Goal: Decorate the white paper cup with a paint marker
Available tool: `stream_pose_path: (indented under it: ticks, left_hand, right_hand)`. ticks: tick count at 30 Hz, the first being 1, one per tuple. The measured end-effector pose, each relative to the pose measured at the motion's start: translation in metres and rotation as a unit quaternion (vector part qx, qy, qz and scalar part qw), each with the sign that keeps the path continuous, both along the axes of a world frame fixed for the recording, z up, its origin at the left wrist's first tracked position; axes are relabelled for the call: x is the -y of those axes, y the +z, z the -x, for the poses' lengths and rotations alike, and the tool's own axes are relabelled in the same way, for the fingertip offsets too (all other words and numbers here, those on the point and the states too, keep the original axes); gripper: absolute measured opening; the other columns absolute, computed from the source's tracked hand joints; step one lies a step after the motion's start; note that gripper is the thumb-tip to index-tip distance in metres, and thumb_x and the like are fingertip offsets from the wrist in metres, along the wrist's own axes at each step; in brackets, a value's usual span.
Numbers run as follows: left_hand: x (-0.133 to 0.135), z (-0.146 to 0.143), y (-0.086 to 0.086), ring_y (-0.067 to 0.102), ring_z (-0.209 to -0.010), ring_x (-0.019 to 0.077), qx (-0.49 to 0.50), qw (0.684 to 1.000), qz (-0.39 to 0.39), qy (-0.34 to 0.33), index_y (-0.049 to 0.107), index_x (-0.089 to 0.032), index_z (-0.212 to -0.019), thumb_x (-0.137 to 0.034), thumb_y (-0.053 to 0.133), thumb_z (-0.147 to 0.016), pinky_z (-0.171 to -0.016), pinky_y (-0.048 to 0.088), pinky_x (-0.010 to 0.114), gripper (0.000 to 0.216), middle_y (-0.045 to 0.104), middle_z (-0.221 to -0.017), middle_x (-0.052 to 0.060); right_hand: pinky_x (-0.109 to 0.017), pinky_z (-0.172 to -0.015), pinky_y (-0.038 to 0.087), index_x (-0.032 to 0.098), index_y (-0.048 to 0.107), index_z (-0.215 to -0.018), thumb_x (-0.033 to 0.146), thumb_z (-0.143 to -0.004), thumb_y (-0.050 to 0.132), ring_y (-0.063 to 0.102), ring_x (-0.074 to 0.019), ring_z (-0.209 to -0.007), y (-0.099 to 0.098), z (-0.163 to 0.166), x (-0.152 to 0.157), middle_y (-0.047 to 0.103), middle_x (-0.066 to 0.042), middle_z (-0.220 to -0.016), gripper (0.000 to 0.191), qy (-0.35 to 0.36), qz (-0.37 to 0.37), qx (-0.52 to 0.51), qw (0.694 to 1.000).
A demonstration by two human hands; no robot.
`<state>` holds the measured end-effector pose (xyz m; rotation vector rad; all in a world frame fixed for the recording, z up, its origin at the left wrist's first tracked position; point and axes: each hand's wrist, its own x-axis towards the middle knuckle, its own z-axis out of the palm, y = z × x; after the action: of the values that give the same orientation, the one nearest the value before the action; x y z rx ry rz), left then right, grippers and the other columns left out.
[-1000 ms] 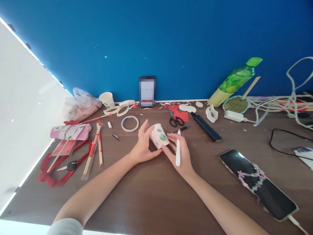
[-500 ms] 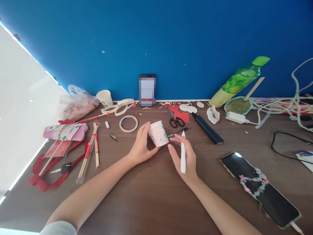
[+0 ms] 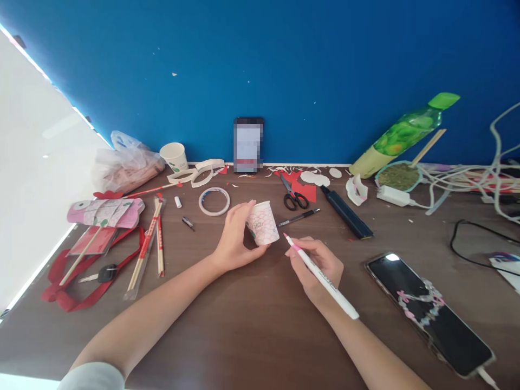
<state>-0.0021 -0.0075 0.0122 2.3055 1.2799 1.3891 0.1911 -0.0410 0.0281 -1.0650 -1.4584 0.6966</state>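
Observation:
My left hand is wrapped round a small white paper cup with a pink scale pattern drawn on it, tilted on the brown table. Just right of the cup, my right hand grips a white marker in a writing hold. Its pink tip points at the cup's lower side, a short gap away. A black pen lies just behind the cup.
Tape roll, scissors, red paper scraps and a black knife lie behind. Chopsticks, a pink paper fish and red ribbon lie left. One phone lies right; another leans on the blue wall. A green bottle and cables sit far right.
My right hand let go of the cup, drew back to the right and turned the marker from upright into a writing grip. My left hand rolled the cup, so its green spot is hidden.

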Motion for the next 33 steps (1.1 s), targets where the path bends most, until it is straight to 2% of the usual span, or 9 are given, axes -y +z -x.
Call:
stream_pose_path:
  ticks: [3,7,10,13,15,20,25,28,33]
  left_hand:
    - [0.000,-0.001,0.001,0.051,-0.124,0.0317,0.001,1.000,-0.017,-0.007,0.022,-0.020,-0.147,-0.033,0.072,-0.076,-0.103,0.041,0.050,0.088,0.051,-0.137,0.018]
    - [0.000,-0.002,0.000,0.053,-0.122,0.0310,0.007,0.999,-0.037,-0.023,0.025,-0.020,-0.145,-0.032,0.073,-0.076,-0.102,0.043,0.049,0.085,0.052,-0.136,0.018]
    - [0.000,-0.002,0.000,0.052,-0.124,0.0314,0.013,0.999,-0.037,-0.033,0.028,-0.021,-0.143,-0.031,0.073,-0.075,-0.101,0.043,0.049,0.082,0.053,-0.136,0.018]
    - [0.000,-0.002,0.000,0.053,-0.123,0.0309,0.015,0.998,-0.044,-0.043,0.030,-0.022,-0.141,-0.030,0.073,-0.075,-0.099,0.044,0.049,0.079,0.054,-0.136,0.017]
    - [0.000,-0.002,0.000,0.054,-0.122,0.0303,0.014,0.997,-0.052,-0.048,0.032,-0.022,-0.140,-0.031,0.074,-0.075,-0.098,0.045,0.049,0.078,0.054,-0.135,0.017]
    - [0.001,-0.004,0.000,0.054,-0.121,0.0290,0.004,0.996,-0.072,-0.049,0.035,-0.023,-0.138,-0.030,0.074,-0.077,-0.099,0.044,0.048,0.073,0.056,-0.133,0.016]
    - [0.002,-0.004,0.000,0.055,-0.121,0.0284,-0.004,0.996,-0.079,-0.045,0.036,-0.022,-0.136,-0.032,0.075,-0.077,-0.098,0.044,0.048,0.071,0.057,-0.132,0.016]
    - [0.002,-0.004,-0.001,0.055,-0.120,0.0283,-0.007,0.996,-0.080,-0.042,0.037,-0.024,-0.134,-0.035,0.074,-0.078,-0.098,0.044,0.048,0.068,0.057,-0.131,0.015]
    - [0.002,-0.004,-0.002,0.055,-0.119,0.0271,-0.006,0.996,-0.080,-0.041,0.038,-0.024,-0.130,-0.036,0.074,-0.077,-0.097,0.043,0.045,0.065,0.058,-0.130,0.014]
  right_hand:
    - [-0.023,-0.053,0.052,0.021,0.065,-0.080,0.010,-0.074,0.065,0.066,-0.0138,-0.060,0.003,0.003,0.000,0.067,0.000,-0.068,0.013,0.015,0.006,0.005,1.000]
    - [-0.029,-0.068,0.060,0.023,0.060,-0.076,0.009,-0.074,0.063,0.074,-0.0218,-0.082,0.004,0.007,0.000,0.066,0.002,-0.056,0.014,0.043,0.009,-0.001,0.999]
    - [-0.039,-0.084,0.060,0.023,0.057,-0.072,0.008,-0.074,0.062,0.075,-0.0200,-0.071,0.000,0.006,0.001,0.063,0.005,-0.050,0.016,0.059,0.007,-0.017,0.998]
    - [-0.046,-0.098,0.054,0.023,0.055,-0.070,0.007,-0.073,0.062,0.073,-0.0168,-0.060,-0.005,0.003,0.000,0.062,0.007,-0.049,0.018,0.064,0.019,-0.022,0.998]
    - [-0.047,-0.099,0.054,0.022,0.054,-0.068,0.007,-0.072,0.062,0.072,-0.0162,-0.058,-0.006,0.002,-0.001,0.063,0.007,-0.049,0.018,0.064,0.029,-0.025,0.997]
    - [-0.045,-0.090,0.059,0.022,0.052,-0.064,0.009,-0.072,0.061,0.068,-0.0137,-0.051,-0.001,0.003,-0.003,0.066,0.005,-0.051,0.017,0.044,0.046,-0.017,0.998]
    - [-0.049,-0.100,0.053,0.022,0.052,-0.062,0.010,-0.072,0.062,0.065,-0.0117,-0.050,0.003,0.006,-0.003,0.063,0.006,-0.050,0.019,0.066,0.038,-0.032,0.997]
    - [-0.048,-0.097,0.055,0.022,0.053,-0.062,0.013,-0.073,0.064,0.065,-0.0124,-0.051,0.003,0.005,-0.003,0.064,0.004,-0.053,0.018,0.058,0.056,-0.028,0.996]
    - [-0.049,-0.099,0.053,0.022,0.050,-0.061,0.015,-0.073,0.064,0.059,-0.0101,-0.042,0.006,0.006,-0.004,0.060,0.007,-0.048,0.020,0.061,0.062,-0.029,0.996]
